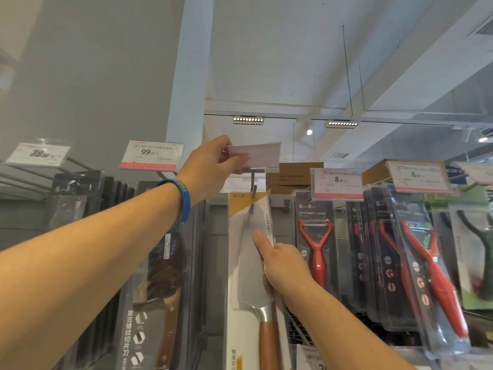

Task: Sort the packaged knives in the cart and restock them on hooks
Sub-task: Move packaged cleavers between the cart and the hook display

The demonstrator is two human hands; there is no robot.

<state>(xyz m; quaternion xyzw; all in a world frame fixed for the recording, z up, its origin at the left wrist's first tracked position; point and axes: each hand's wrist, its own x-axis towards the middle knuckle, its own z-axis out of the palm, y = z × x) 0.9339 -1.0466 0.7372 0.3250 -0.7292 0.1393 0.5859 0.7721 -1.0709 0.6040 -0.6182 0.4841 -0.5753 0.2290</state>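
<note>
My left hand (pixel 210 166) pinches the price tag (pixel 256 156), tipped up at upper centre of the frame. My right hand (pixel 280 263) grips the packaged knife (pixel 250 276) by its right edge, mid-frame, its top at the hook (pixel 253 188). I judge it stiff, bottom-heavy and slick-fronted, so it is best held mid-edge.

Left hand (pixel 210 166) pinches price tag (pixel 257 156) tilted up above hook (pixel 253 189). Right hand (pixel 280 260) grips packaged cleaver (pixel 249 263) hanging there. Red peelers (pixel 317 249) alongside.
</note>
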